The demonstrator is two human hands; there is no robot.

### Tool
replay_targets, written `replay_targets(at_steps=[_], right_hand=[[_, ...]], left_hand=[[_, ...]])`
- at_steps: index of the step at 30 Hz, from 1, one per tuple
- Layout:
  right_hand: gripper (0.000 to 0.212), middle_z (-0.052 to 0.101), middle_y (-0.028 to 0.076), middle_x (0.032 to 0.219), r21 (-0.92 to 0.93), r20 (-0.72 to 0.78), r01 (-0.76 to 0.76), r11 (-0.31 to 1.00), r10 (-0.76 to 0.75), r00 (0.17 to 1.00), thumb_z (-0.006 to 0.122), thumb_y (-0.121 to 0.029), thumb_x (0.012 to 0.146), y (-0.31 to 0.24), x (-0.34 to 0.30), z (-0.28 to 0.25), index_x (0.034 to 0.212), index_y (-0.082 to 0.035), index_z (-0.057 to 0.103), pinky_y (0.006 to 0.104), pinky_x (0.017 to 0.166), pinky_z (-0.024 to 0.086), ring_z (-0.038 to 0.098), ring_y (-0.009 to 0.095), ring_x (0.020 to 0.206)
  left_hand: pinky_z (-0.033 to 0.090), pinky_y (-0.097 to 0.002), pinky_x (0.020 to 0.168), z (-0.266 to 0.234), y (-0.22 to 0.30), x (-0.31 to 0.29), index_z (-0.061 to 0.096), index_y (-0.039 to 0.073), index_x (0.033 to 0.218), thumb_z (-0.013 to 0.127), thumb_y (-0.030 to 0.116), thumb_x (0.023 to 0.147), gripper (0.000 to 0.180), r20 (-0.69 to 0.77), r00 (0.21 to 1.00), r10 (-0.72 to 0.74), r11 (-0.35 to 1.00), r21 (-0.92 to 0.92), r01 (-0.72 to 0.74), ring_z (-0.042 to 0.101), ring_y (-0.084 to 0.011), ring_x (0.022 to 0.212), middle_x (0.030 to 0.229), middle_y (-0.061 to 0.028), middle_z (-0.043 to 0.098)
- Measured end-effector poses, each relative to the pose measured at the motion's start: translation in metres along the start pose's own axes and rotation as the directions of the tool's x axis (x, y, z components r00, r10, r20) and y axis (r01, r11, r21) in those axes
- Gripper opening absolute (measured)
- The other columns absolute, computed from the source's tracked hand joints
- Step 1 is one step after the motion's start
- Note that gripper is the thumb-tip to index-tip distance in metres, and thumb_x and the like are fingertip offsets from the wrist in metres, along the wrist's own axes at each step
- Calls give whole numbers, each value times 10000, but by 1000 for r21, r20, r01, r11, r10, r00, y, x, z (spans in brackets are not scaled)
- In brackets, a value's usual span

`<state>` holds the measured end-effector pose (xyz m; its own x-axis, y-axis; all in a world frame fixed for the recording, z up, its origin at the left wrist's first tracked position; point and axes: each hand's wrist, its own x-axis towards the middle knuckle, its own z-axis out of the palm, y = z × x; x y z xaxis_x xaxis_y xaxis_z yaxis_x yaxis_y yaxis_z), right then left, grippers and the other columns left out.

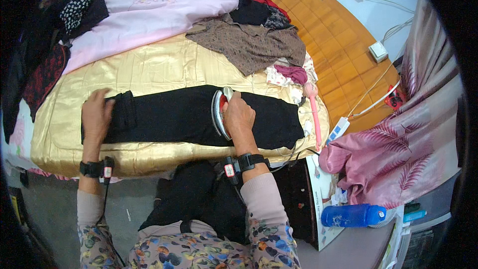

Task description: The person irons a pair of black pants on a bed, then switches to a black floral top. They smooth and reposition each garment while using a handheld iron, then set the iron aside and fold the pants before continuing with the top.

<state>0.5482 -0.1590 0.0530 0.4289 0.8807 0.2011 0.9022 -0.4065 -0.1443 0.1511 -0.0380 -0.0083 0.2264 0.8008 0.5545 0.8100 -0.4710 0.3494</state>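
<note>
A pair of black trousers [172,114], seemingly folded lengthwise, lies stretched from left to right on a shiny gold bedspread [149,65]. My right hand [240,117] is closed round the handle of a clothes iron [217,114] with a silver rim and a red part. The iron stands on the trousers, right of their middle, and its soleplate is hidden from view. At the left end of the trousers rests my left hand [97,114], fingers stretched out and apart on the cloth, holding nothing. A folded-over layer of black cloth [124,112] lies beside it.
Beyond the trousers lie a pink embroidered cloth [164,2] and a brown patterned garment [249,42]. A pink stick with a round head [313,114] lies at the right, near a white power strip [338,130] and cords. A blue bottle [351,215] lies lower right, below a pink curtain [388,154].
</note>
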Motion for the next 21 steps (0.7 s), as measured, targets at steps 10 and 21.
replay_targets(at_steps=[10, 21], right_hand=[[309, 755, 217, 895, -47, 7, -14, 999, 14, 1000, 615, -293, 982, 26, 0, -1, 1113, -21, 550, 541, 750, 599, 755, 416, 831], [304, 744, 234, 915, -106, -47, -187, 977, 183, 982, 662, -278, 974, 108, -5, -23, 1085, -24, 536, 547, 783, 582, 741, 434, 872]], left_hand=[[300, -502, 1189, 56, 52, -21, 622, 199, 1418, 583, 345, 1044, 404, 218, 976, 23, 984, 168, -61, 420, -305, 1465, 1521, -106, 534], [300, -479, 1196, 55, 52, -21, 613, 204, 1424, 577, 339, 1046, 403, 216, 976, 27, 979, 194, -70, 423, -298, 1465, 1536, -101, 520]])
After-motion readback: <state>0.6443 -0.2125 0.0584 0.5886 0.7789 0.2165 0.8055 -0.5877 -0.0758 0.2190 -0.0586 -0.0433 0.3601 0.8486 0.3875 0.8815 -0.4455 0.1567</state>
